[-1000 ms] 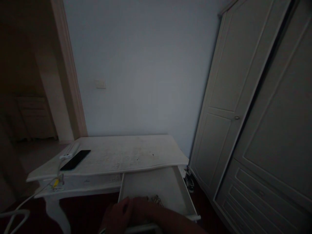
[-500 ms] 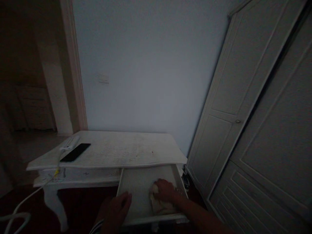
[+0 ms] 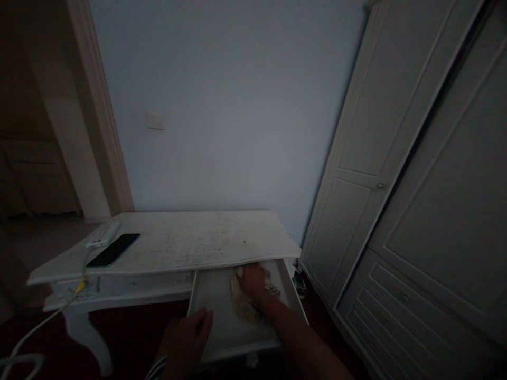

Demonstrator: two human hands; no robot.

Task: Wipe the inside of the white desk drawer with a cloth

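Observation:
A white drawer (image 3: 216, 295) is pulled out from the right half of the worn white table (image 3: 186, 237). Inside it, toward the back, my right hand (image 3: 252, 278) is closed on a beige patterned cloth (image 3: 243, 306), pressing it to the drawer bottom. Part of the cloth lies bunched under the hand and forearm, with a dark-and-light patterned portion showing to the right. My left hand (image 3: 190, 335) is at the drawer's left side near the front, its fingers curled over the side wall. The fingertips are partly hidden in shadow.
A black phone (image 3: 113, 249) and a white power strip (image 3: 103, 235) with a cable (image 3: 51, 316) lie at the table's left end. A tall wardrobe (image 3: 356, 211) stands close on the right. Dark items (image 3: 300, 285) sit on the floor between table and wardrobe.
My right hand has pushed the cloth from the front of the drawer toward its back. My left hand has stayed at the drawer's side. The view has shifted slightly right.

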